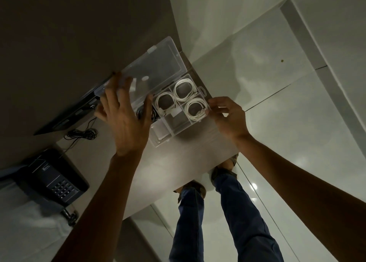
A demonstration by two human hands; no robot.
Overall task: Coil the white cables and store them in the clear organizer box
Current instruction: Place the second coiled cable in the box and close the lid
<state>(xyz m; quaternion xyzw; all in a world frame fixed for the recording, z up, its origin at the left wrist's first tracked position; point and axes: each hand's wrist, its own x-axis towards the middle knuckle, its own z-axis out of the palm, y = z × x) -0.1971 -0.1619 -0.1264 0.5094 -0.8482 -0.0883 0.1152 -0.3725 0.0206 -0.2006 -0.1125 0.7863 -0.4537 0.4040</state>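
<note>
The clear organizer box point(170, 132) lies on the table corner with its lid point(158, 67) swung up and back. Three coiled white cables rest in separate compartments: one point(165, 102) on the left, one point(184, 90) at the far side, one point(196, 109) on the right. My left hand point(122, 115) is spread wide, fingers against the near end of the lid, thumb by the box's left side. My right hand point(227, 117) pinches the box's right edge beside the right coil.
A black desk phone point(53, 179) sits at the left with its cord. A tangle of black cable point(83, 134) and a dark flat device point(75, 111) lie behind my left hand. The table edge point(198, 176) runs close below the box; legs and glossy floor tiles beyond.
</note>
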